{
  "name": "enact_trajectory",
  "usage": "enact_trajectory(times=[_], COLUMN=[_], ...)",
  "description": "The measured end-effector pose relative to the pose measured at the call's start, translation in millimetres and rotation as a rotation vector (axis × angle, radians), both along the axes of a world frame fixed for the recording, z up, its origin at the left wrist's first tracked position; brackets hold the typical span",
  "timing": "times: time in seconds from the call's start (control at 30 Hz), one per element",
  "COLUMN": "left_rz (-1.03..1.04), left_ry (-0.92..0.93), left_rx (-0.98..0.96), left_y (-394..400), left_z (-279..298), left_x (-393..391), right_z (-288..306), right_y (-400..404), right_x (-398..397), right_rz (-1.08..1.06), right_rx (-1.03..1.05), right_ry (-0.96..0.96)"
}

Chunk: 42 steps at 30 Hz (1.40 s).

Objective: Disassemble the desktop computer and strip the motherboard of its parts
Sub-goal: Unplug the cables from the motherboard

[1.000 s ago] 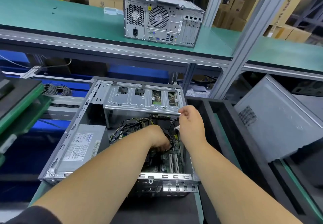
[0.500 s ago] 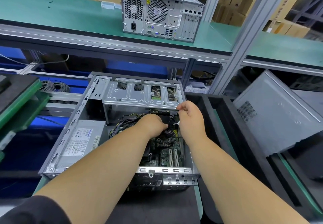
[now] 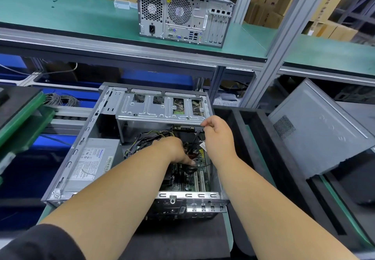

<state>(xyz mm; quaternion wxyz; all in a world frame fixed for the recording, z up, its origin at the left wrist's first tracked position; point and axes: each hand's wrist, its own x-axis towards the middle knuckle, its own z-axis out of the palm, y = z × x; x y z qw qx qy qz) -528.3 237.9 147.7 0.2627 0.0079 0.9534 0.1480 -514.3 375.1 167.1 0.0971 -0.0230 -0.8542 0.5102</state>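
- The opened computer case is laid on its side on the bench, motherboard exposed inside.
- A connector under the drive cage is pinched by the right hand.
- The left hand is lowered onto the motherboard, fingers curled; their grip cannot be told.

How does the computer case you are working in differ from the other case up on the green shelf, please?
The open case lies on its side on the lower bench, side panel off, with the power supply and motherboard exposed; the shelf case stands upright and closed. Both hands, left and right, reach into the open case, while nothing touches the shelf case. Both are grey metal towers with rear expansion slots.
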Motion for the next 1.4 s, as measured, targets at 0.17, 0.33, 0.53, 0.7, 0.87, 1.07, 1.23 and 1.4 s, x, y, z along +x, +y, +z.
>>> enact_trajectory(times=[0.17,0.33,0.53,0.7,0.87,1.07,1.23,1.4], left_rz=[0.054,0.027,0.104,0.020,0.016,0.070,0.288,0.324], left_ry=[0.034,0.065,0.148,0.162,0.223,0.379,0.740,0.758], left_rx=[0.159,0.234,0.201,0.000,-0.059,0.054,0.123,-0.004], left_y=[-16.7,-57.8,-83.6,-77.1,-80.4,-82.5,-88.8,-94.0], left_z=[13.9,23.6,25.3,11.3,5.7,8.3,12.2,10.5], left_x=[2.8,11.5,15.5,18.3,16.0,16.9,17.2,13.7], right_z=[-0.4,-0.7,-1.5,-3.4,-6.9,-9.4,-8.3,-6.1], right_y=[0.4,1.0,0.5,-7.3,-16.8,-17.7,-17.9,-17.9], right_x=[1.8,1.4,2.1,4.4,3.7,2.8,4.4,7.8], right_rz=[0.011,0.045,0.057,-0.041,-0.044,0.008,-0.052,-0.090], right_rx=[-0.006,-0.013,0.088,0.526,1.098,1.130,1.204,1.161], right_ry=[-0.002,-0.014,-0.009,0.129,0.036,-0.008,0.050,0.048])
